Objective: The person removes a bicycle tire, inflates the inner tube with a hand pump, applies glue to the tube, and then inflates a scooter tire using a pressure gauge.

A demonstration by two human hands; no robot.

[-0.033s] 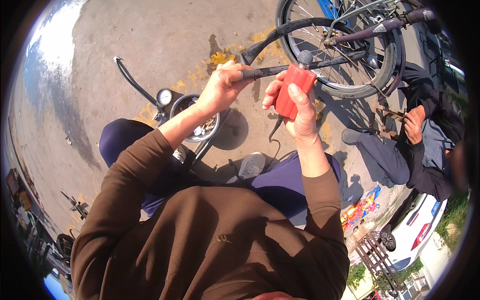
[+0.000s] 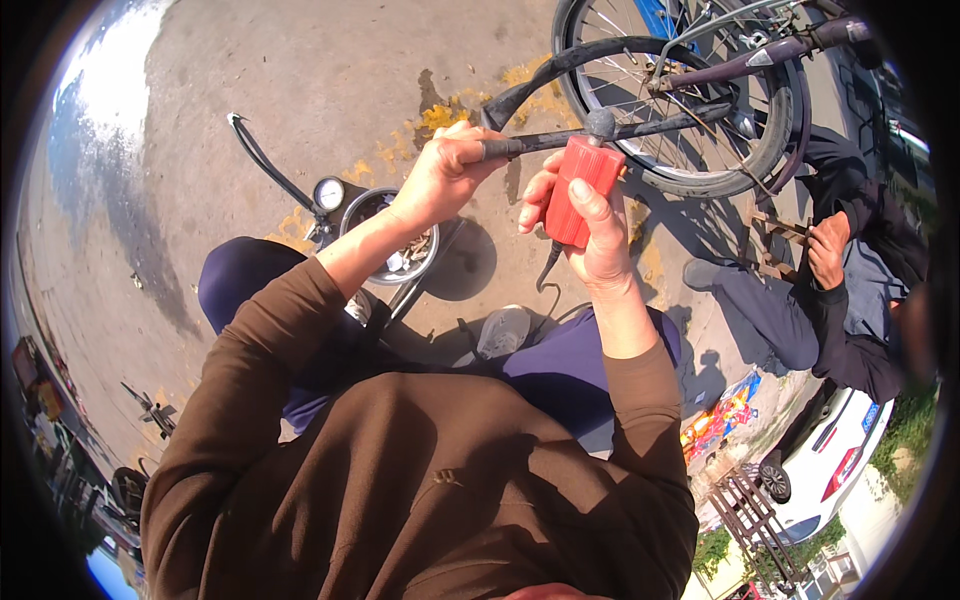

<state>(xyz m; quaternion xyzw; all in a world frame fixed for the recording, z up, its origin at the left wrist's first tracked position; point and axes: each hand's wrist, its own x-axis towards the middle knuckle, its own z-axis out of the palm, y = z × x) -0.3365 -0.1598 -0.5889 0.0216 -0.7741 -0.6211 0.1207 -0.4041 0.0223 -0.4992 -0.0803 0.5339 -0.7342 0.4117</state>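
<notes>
My left hand [image 2: 448,178] is closed around a black bicycle inner tube [image 2: 548,141], pinching it near a greyer patch. From there the tube runs right toward the bicycle wheel [image 2: 690,184] and loops back above. My right hand [image 2: 602,240] grips a red corded handheld grinder [image 2: 580,190], thumb along its near face. A rounded grey grinding head [image 2: 601,122] on a short metal shaft tops the tool. It overlaps the tube in view; whether they touch, I cannot tell.
A bucket [image 2: 436,255] of small scraps stands left of my legs, beside a pump with a round gauge [image 2: 328,194]. At right, another person's hand [image 2: 827,250] is near a small wooden stool [image 2: 775,240]. A white car [image 2: 838,440] is farther off at lower right.
The red grinder and my right hand have shifted slightly down and left, so its grey head sits lower against the tube in view. My left hand stays put.
</notes>
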